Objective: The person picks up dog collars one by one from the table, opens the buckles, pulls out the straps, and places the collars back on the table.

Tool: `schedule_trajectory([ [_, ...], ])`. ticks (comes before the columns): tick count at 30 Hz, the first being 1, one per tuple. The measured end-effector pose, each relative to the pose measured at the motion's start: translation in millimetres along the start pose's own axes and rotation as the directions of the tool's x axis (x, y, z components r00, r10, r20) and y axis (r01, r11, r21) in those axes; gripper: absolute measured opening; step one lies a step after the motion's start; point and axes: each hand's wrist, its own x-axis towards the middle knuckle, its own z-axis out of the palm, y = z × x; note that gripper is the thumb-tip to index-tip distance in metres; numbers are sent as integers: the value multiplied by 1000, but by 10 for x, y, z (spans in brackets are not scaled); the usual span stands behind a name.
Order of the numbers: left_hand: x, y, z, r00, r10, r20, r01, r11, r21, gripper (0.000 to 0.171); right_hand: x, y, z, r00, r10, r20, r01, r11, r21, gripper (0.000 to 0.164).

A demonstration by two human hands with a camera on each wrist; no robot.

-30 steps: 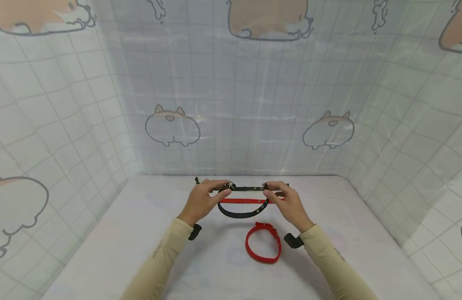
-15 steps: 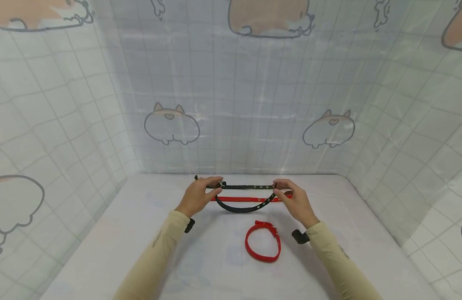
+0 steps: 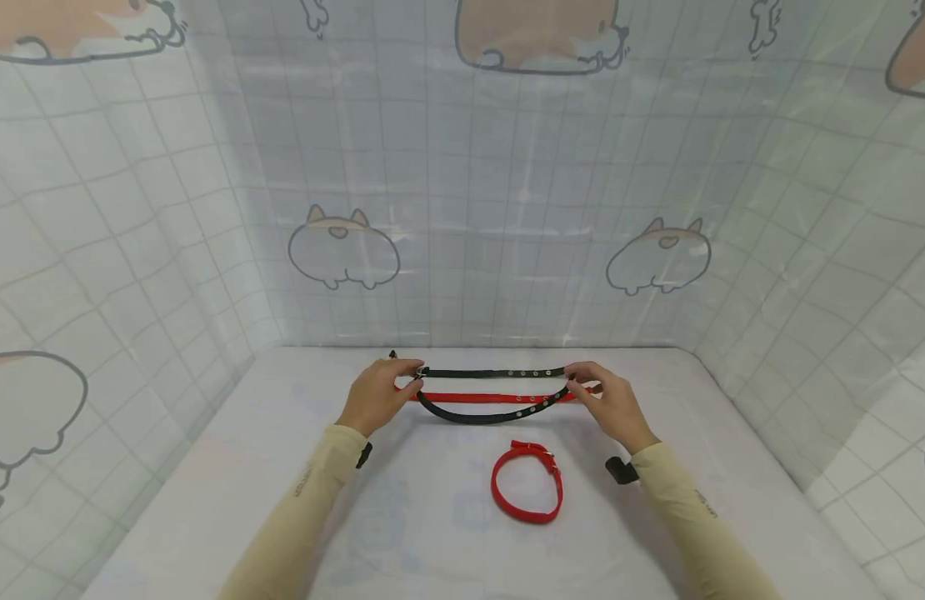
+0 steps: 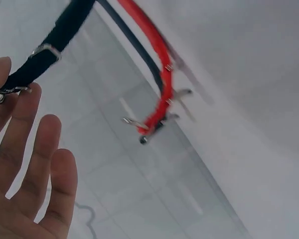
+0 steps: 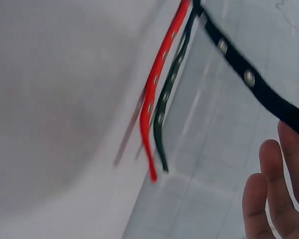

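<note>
A black collar (image 3: 483, 419) hangs unbuckled between my two hands, sagging in a shallow curve. My left hand (image 3: 376, 395) pinches its buckle end; the left wrist view shows the metal buckle (image 4: 46, 51) beside the fingertips. My right hand (image 3: 611, 407) pinches the other end, where metal eyelets (image 5: 249, 78) run along the strap. Behind it, a second black collar (image 3: 470, 374) and a red collar (image 3: 470, 398) lie stretched out side by side. Nearer to me rests another red collar (image 3: 528, 517), fastened into a loop.
All the collars are over a white-covered table (image 3: 282, 500). A curtain with a grid pattern and dog drawings (image 3: 500, 183) rises behind the table's back edge, with similar walls on the left and right.
My hands have moved apart, left hand leftward and right hand rightward. The held black collar has opened from a deeper curve into a wider, flatter one. The looped red collar stays put.
</note>
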Motion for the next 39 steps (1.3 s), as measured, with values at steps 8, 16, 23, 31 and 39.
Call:
schedule_trajectory([
  [8,-89,-223,-58,999,-42,-3,42,995,88,39,-68,194,-136,997,58,45,-52,992,-117,20],
  [16,-211,-384,-59,990,-133,55,122,977,173,34,-139,341,-194,962,207,178,-151,946,-287,15],
  [23,-273,-446,-32,975,-199,99,177,965,193,37,-171,441,-176,922,293,254,-212,929,-302,13],
  [31,-273,-346,-75,980,-197,24,186,951,246,34,-177,392,-157,972,159,172,-109,956,-271,18],
  [39,-218,-7,-4,991,-102,-86,120,964,239,26,-197,231,-115,984,112,140,-77,968,-237,19],
])
